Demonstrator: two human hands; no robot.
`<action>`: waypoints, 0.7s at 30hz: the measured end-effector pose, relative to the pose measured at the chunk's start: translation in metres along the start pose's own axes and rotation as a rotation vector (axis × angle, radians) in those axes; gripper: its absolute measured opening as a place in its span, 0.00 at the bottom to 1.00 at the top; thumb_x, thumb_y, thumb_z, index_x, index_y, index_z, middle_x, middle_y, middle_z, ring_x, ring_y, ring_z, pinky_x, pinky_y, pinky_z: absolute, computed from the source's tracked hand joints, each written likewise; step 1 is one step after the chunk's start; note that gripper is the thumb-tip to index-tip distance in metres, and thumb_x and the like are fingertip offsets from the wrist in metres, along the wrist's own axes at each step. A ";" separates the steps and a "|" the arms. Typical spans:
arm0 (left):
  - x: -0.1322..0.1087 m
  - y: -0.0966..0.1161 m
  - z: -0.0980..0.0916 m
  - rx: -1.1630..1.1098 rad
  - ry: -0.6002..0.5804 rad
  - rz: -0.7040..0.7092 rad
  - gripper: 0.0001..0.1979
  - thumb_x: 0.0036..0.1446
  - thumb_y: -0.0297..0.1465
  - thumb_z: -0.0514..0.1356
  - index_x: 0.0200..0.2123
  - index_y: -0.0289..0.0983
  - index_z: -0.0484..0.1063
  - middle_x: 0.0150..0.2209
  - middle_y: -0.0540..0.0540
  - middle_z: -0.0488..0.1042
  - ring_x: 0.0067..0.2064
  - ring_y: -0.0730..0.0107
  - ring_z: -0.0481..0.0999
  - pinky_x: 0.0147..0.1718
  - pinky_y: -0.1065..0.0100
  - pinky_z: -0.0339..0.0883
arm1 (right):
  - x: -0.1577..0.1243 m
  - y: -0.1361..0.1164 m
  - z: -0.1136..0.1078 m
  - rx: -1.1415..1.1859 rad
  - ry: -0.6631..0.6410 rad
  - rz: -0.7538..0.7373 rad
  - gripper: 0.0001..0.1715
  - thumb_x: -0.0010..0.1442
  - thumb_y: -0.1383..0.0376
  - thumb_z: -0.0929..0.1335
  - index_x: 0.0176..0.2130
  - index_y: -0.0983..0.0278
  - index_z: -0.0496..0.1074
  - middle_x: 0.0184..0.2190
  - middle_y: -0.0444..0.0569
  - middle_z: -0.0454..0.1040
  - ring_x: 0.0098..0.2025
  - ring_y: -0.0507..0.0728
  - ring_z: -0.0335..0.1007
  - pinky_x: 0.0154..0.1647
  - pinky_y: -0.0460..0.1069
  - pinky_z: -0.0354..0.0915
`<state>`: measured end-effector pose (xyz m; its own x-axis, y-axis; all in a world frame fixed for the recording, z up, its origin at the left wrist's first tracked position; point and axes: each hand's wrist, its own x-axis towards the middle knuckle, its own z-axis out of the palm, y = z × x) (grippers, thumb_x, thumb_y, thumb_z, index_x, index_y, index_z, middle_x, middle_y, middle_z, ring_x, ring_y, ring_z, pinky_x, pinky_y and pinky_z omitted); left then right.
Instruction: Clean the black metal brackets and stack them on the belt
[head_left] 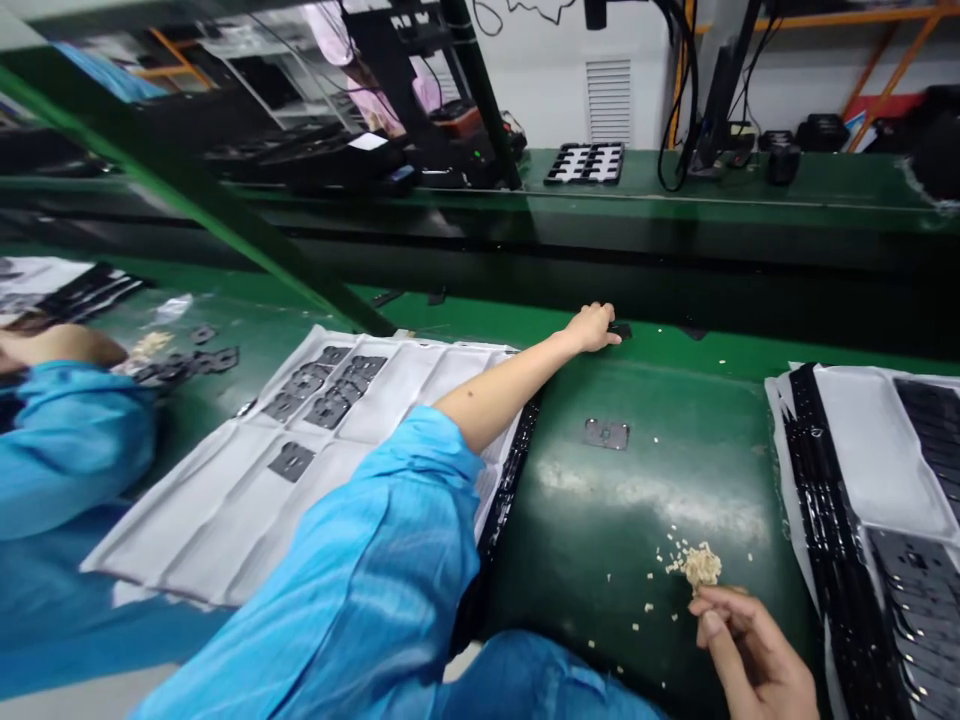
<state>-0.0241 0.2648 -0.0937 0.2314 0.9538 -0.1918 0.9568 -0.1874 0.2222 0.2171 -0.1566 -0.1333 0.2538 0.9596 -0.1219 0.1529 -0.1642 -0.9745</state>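
Observation:
My left hand point(592, 328) reaches to the far side of the green bench, fingers curled on a small black part point(622, 331) that juts out past the thumb. Nearer me lies a flat dark rectangular plate with holes point(607, 434). At the lower right, my right hand point(754, 650) has thumb and forefinger pinched together at the near edge of a pile of tiny cream-coloured pieces point(702, 565); anything between the fingertips is too small to make out. Several loose pieces lie scattered around the pile.
A white compartmented tray point(202, 530) with several dark plates point(349, 390) lies left. Stacked trays point(806, 480) stand right, holding more plates. A co-worker's blue sleeve point(67, 430) is at far left. A green slanted post point(195, 205) and a raised back shelf point(817, 185) stand beyond.

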 end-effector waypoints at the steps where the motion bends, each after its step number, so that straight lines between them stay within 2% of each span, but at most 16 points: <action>1: 0.002 -0.001 -0.002 -0.011 -0.012 0.018 0.27 0.63 0.39 0.69 0.61 0.33 0.72 0.59 0.33 0.76 0.60 0.49 0.76 0.59 0.60 0.69 | 0.003 0.002 -0.001 -0.033 0.003 -0.032 0.18 0.69 0.49 0.73 0.44 0.60 0.84 0.40 0.57 0.85 0.37 0.62 0.83 0.40 0.52 0.81; 5: 0.015 0.011 -0.010 -0.054 -0.059 0.143 0.15 0.58 0.34 0.70 0.47 0.36 0.78 0.46 0.40 0.82 0.50 0.55 0.80 0.50 0.63 0.71 | 0.018 -0.002 -0.003 -0.225 -0.016 -0.215 0.13 0.71 0.56 0.72 0.48 0.61 0.83 0.49 0.59 0.85 0.49 0.65 0.84 0.48 0.55 0.81; 9: 0.032 0.049 -0.006 -0.105 -0.034 0.330 0.07 0.62 0.33 0.66 0.42 0.37 0.79 0.46 0.42 0.82 0.50 0.58 0.79 0.52 0.63 0.69 | 0.040 -0.023 0.014 -0.411 -0.020 -0.340 0.16 0.74 0.59 0.68 0.57 0.59 0.79 0.58 0.58 0.82 0.58 0.66 0.81 0.56 0.60 0.78; 12: 0.043 0.077 0.002 -0.114 -0.046 0.418 0.07 0.59 0.31 0.68 0.40 0.37 0.79 0.47 0.42 0.81 0.51 0.56 0.78 0.53 0.62 0.67 | 0.068 -0.033 0.041 -0.538 -0.060 -0.431 0.23 0.76 0.58 0.65 0.65 0.61 0.74 0.69 0.60 0.72 0.71 0.69 0.69 0.68 0.68 0.69; 15: 0.048 0.089 0.009 -0.098 -0.059 0.450 0.08 0.55 0.27 0.69 0.40 0.36 0.79 0.48 0.40 0.81 0.54 0.53 0.77 0.54 0.60 0.67 | 0.098 -0.027 0.067 -0.692 -0.144 -0.509 0.29 0.77 0.59 0.62 0.71 0.65 0.67 0.76 0.62 0.62 0.79 0.71 0.53 0.76 0.74 0.54; 18: 0.049 0.088 0.013 -0.082 -0.061 0.465 0.12 0.55 0.25 0.68 0.44 0.35 0.79 0.51 0.39 0.80 0.55 0.53 0.77 0.55 0.60 0.67 | 0.111 -0.018 0.077 -0.834 -0.230 -0.517 0.32 0.76 0.59 0.63 0.72 0.70 0.66 0.77 0.65 0.60 0.80 0.72 0.53 0.77 0.77 0.48; 21: 0.053 0.089 0.014 -0.079 -0.050 0.483 0.20 0.56 0.25 0.68 0.53 0.35 0.78 0.58 0.38 0.77 0.58 0.54 0.76 0.59 0.61 0.66 | 0.100 -0.015 0.072 -0.902 -0.313 -0.541 0.32 0.75 0.60 0.64 0.71 0.72 0.68 0.76 0.66 0.62 0.78 0.72 0.57 0.78 0.75 0.52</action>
<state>0.0754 0.2958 -0.0973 0.6554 0.7494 -0.0943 0.7223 -0.5853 0.3684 0.1719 -0.0416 -0.1448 -0.2920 0.9497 0.1135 0.8458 0.3118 -0.4328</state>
